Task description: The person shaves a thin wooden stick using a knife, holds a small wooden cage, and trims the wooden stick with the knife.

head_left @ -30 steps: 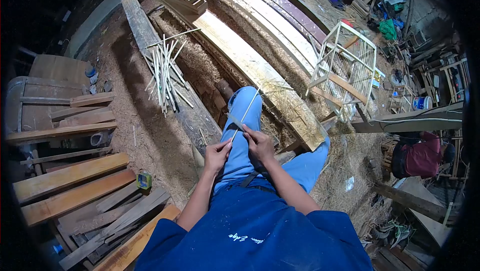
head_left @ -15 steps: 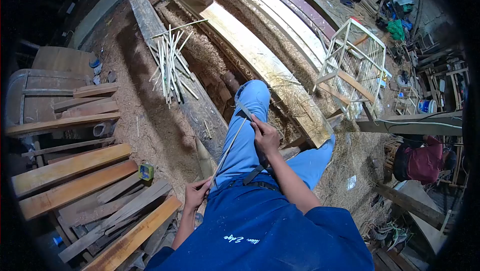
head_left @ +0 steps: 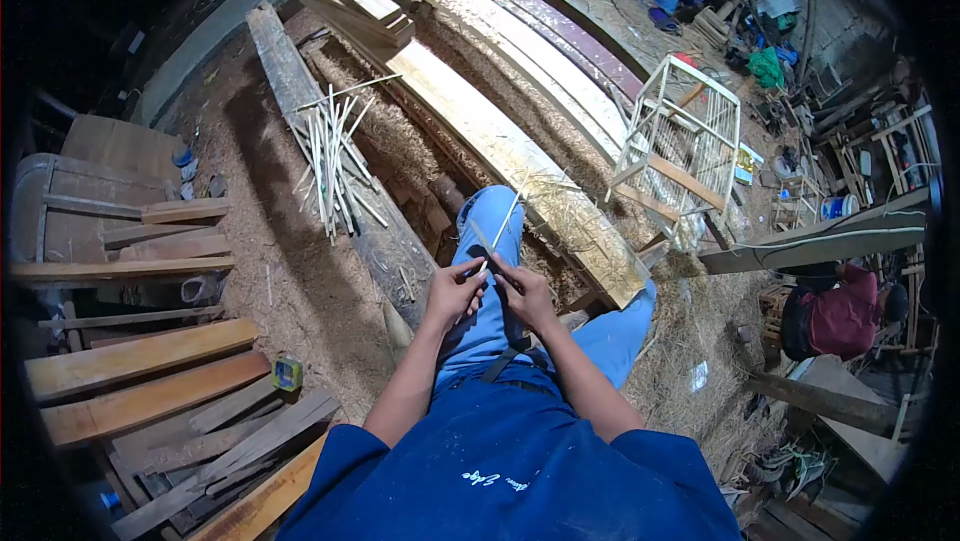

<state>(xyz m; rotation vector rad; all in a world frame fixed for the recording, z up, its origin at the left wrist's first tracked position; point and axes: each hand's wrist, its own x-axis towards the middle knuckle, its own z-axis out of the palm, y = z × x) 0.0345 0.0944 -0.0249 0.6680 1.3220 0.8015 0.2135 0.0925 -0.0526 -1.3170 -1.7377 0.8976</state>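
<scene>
A workshop floor (head_left: 290, 271) covered in sawdust and shavings fills the view, with long planks (head_left: 500, 141) running away from the person and a stack of boards (head_left: 150, 371) lying at the left. A slatted wooden cage (head_left: 680, 156) stands to the right, beyond the planks. A bundle of thin sticks (head_left: 330, 166) rests on a weathered beam (head_left: 300, 91), well apart from the hands. Another person in a red top (head_left: 845, 301) crouches at the far right, and a third sits far off at the top.

The person sits with one knee (head_left: 490, 216) raised. Over that thigh, both hands are close together again: half a second ago the left hand (head_left: 452, 293) had drawn far back toward the hip along the thin stick (head_left: 505, 219), and now it has returned forward to pinch the stick's near end. The right hand (head_left: 525, 291) is clenched around a small knife (head_left: 480, 241), its blade laid against the stick just beside the left fingers. The stick points up and away over the knee. Judging from that return, one scraping stroke is finished and another is being set up.
</scene>
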